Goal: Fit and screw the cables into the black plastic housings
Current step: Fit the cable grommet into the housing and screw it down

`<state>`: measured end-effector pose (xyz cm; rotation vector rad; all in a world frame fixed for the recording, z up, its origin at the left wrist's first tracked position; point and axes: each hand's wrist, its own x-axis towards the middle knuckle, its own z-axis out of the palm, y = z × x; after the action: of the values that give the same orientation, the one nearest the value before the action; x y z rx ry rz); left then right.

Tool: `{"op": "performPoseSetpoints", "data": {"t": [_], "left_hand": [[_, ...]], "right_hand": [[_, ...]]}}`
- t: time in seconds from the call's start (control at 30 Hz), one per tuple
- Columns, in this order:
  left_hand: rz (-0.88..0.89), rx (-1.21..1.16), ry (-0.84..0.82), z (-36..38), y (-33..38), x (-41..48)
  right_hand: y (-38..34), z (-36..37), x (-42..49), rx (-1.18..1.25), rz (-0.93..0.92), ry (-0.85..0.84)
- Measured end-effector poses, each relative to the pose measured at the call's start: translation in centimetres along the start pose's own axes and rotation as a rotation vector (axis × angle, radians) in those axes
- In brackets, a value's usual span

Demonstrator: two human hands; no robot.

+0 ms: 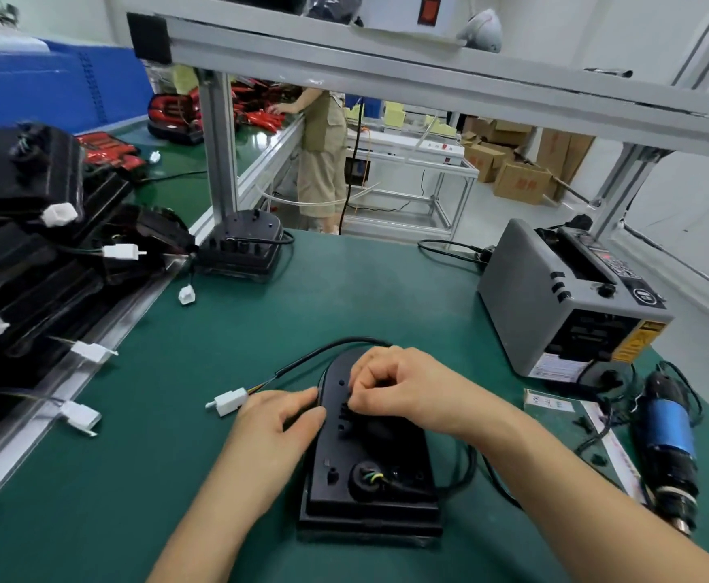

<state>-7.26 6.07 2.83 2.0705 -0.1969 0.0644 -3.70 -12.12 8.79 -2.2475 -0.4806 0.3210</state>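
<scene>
Left hand (pixel 279 418) gripping housing (pixel 375 452) left edge, thumb on top, right hand (pixel 403 393) over housing's upper half, fingers curled, pinching cable (pixel 323 352)

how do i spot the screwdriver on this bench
Start at the grey machine on the right of the green mat. Just in front of it, toward the near edge, lies the screwdriver. It alone has a blue barrel.

I have a green-matted counter (pixel 344 296) in front of me. On it lie a flat black plastic housing (pixel 369 469), its black cable (pixel 323 350) and white plug (pixel 229 401), a grey box-shaped machine (pixel 525 305) at right, a blue-and-black power screwdriver (pixel 668 435) near it, and a second black housing (pixel 243 250) at the far edge.
</scene>
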Motion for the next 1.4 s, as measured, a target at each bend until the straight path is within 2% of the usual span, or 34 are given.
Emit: {"op": "performPoseSetpoints", "data": {"t": [0.27, 0.7, 1.03, 1.4], "left_hand": [[-0.046, -0.020, -0.019, 0.0, -0.5, 0.2], [-0.138, -0.044, 0.019, 0.6, -1.9, 0.2], [-0.125, -0.067, 0.002, 0.3, -1.1, 0.0], [-0.178, 0.004, 0.048, 1.1, -1.4, 0.0]], "right_hand": [[0.0, 0.3, 0.4, -0.038, 0.044, -0.097], [0.5, 1.3, 0.5, -0.123, 0.056, -0.027], [0.9, 1.6, 0.6, -0.148, 0.061, -0.003], [0.8, 1.9, 0.8, -0.256, 0.003, 0.025]]}}
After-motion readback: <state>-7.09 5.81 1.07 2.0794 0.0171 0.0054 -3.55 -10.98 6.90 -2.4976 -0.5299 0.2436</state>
